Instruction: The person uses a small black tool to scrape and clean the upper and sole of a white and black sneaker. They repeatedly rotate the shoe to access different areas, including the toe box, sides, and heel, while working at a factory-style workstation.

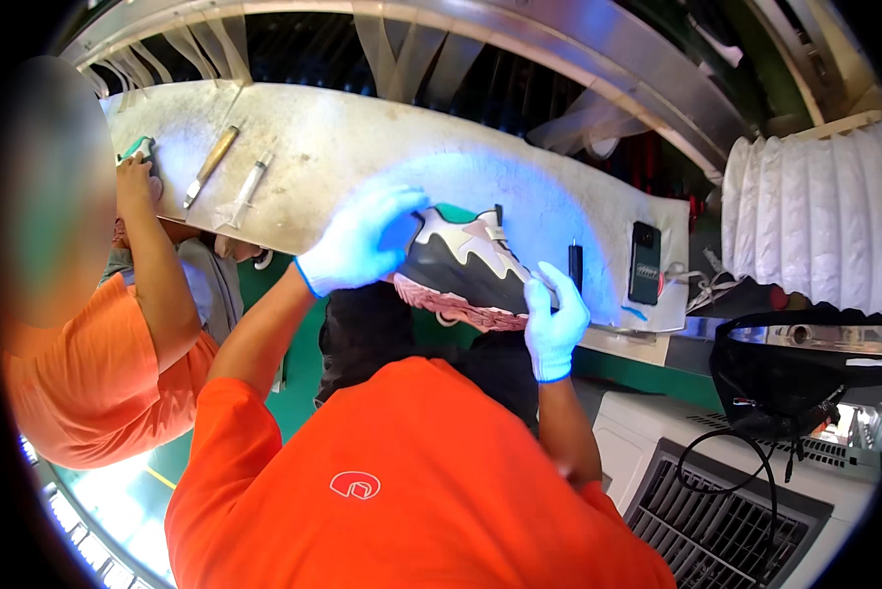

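While the left hand (360,243) in a blue glove grips the heel of a sneaker (466,267), the right hand (555,322) clasps its toe, holding it at the tabletop (362,147) edge. Right of the sneaker lies a phone (644,262).

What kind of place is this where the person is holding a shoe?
Probably a shoe factory line. Two gloved hands, left hand and right hand, hold a sneaker over a worn workbench. Hand tools lie on it, and a co-worker's hand works alongside.
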Demonstrator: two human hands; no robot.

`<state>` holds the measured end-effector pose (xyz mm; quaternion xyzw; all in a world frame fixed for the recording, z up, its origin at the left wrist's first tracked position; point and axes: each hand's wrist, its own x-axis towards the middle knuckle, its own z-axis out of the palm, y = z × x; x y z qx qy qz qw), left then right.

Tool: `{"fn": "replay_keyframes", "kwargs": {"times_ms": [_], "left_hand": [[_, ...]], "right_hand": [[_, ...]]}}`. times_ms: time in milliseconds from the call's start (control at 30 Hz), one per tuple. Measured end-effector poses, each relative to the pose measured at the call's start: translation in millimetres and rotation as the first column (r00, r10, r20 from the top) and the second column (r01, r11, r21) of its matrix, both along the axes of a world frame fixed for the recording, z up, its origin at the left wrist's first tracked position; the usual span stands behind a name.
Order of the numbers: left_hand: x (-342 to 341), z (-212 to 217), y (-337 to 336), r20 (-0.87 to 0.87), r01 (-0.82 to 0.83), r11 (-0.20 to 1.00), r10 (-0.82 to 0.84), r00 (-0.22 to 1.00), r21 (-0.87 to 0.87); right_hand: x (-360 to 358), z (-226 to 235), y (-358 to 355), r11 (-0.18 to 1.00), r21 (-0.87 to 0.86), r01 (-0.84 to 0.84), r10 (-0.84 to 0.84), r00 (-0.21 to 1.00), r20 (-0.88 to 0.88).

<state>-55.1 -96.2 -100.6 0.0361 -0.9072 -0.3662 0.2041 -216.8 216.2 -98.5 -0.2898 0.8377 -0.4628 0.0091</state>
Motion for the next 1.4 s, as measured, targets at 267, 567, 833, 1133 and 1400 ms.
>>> {"fn": "replay_keyframes", "kwargs": {"times_ms": [267, 567, 833, 1133, 1400], "left_hand": [[-35, 89, -3, 0.192, 0.213, 0.966, -0.184, 0.964, -0.145], [-85, 192, 58, 0.42, 0.161, 0.97, -0.072, 0.905, -0.181], [-118, 211, 78, 0.555, 0.152, 0.971, -0.023, 0.831, -0.187], [-117, 212, 92, 0.521, 0.223, 0.918, -0.021, 0.853, -0.328], [-119, 210, 67, 0.529, 0.352, 0.922, -0.222, 0.819, -0.159]], "right_hand": [[-75, -15, -49, 0.904, -0.412, 0.113, 0.298, 0.523, 0.798], [-42, -1, -71, 0.682, -0.681, 0.268, 0.408, 0.633, 0.658], [-90, 76, -20, 0.632, -0.701, -0.33, 0.576, 0.805, 0.139], [-89, 81, -13, 0.57, -0.704, -0.423, 0.557, 0.829, -0.046], [-96, 136, -16, 0.761, -0.321, -0.564, 0.63, 0.761, 0.156]]}}
